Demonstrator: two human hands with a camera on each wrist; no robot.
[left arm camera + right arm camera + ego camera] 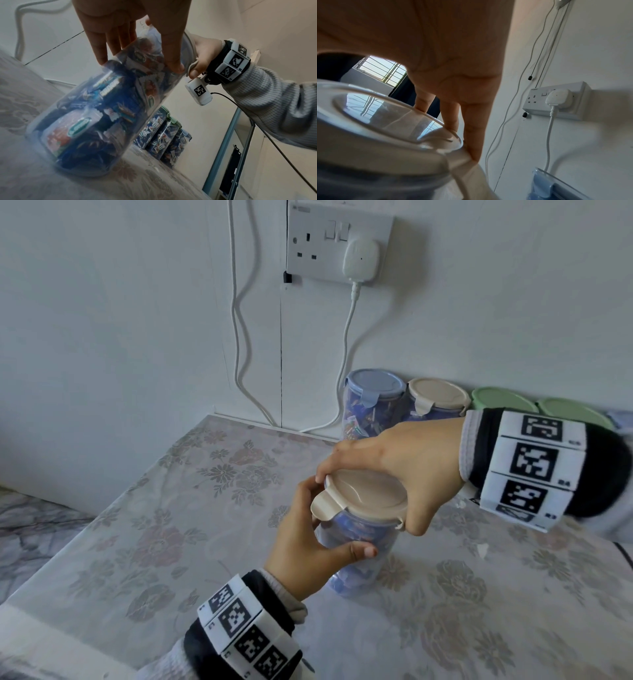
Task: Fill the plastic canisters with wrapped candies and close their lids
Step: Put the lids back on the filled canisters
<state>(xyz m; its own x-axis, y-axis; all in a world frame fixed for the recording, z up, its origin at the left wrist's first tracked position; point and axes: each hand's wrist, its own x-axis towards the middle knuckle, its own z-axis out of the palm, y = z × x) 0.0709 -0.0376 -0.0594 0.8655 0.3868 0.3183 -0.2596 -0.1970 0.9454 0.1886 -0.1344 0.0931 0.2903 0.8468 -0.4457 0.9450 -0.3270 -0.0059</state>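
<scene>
A clear plastic canister (pixel 359 546) full of blue wrapped candies stands on the flowered tablecloth, tilted a little in the left wrist view, where it shows as canister (pixel 96 115). My left hand (pixel 305 539) grips its body, thumb in front and fingers behind. A beige lid (pixel 366 494) sits on top. My right hand (pixel 404 460) reaches over it, fingers on the far rim and thumb on the near right clip. The left clip flap (pixel 322 505) sticks out. In the right wrist view the lid (pixel 376 128) lies under my right hand (pixel 450 60).
Several lidded canisters of candies line the wall behind: a blue-lidded one (pixel 375 386), a beige one (pixel 436 395) and two green ones (pixel 503 400). A wall socket with a white plug (pixel 359 258) and hanging cables is above. The table edge (pixel 102 518) runs along the left.
</scene>
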